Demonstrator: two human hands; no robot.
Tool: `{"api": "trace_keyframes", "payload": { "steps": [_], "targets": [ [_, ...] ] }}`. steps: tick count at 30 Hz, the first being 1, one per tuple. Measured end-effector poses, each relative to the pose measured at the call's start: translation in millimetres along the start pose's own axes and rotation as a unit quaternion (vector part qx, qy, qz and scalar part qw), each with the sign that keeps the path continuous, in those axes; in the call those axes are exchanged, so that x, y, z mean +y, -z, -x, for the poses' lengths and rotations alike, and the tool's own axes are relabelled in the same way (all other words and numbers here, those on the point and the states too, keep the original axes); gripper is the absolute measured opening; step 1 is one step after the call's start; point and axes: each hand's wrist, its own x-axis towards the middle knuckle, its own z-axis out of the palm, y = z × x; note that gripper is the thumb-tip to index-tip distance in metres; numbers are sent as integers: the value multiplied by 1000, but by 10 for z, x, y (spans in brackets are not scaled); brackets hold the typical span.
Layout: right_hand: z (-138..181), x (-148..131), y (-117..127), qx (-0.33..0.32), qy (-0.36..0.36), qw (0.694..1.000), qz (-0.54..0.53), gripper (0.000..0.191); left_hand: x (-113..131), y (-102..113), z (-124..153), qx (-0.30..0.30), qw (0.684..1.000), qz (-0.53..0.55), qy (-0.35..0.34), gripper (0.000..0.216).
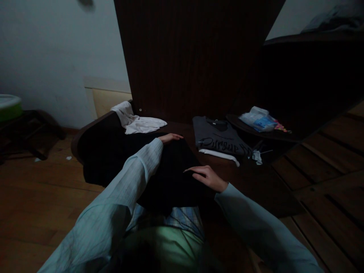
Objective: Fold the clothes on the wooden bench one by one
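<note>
Well to the left of the black cloth (173, 178) I have a green tub (10, 108) on a dark stool (31, 117). At the black cloth's far left edge a white cloth (142, 124) lies crumpled, one end over the raised side. The black cloth itself is spread on the brown surface (233, 172), reaching toward the wearer's lap. My left hand (170, 138) rests palm down on its far part, fingers straight, gripping nothing. My right hand (209, 177) touches its right side, fingers outstretched, a narrow gap to the thumb; I can't tell whether any fabric is caught beneath. Just right of the black cloth sits a folded grey shirt (209, 131), with a white strip (220, 154) along its near edge. Farther right of the black cloth I see a packet (258, 120), then wooden slats (332, 163).
</note>
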Motion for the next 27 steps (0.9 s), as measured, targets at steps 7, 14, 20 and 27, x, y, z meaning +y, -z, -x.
{"api": "trace_keyframes", "payload": {
  "steps": [7, 14, 20, 27],
  "targets": [
    [-77, 207, 14, 34, -38, 992, 115, 43, 25, 1, 55, 27, 995, -90, -38, 58],
    [-42, 457, -108, -18, -70, 969, 236, 48, 84, 45, 417, -1, 976, -217, 21, 86],
    [-48, 439, -99, -19, -72, 967, 244, 48, 21, 162, 830, -102, 940, -320, -65, 84],
    [-43, 465, -109, -19, -69, 965, 253, 48, 87, 262, 1102, -108, 865, -489, -2, 39]
  ]
}}
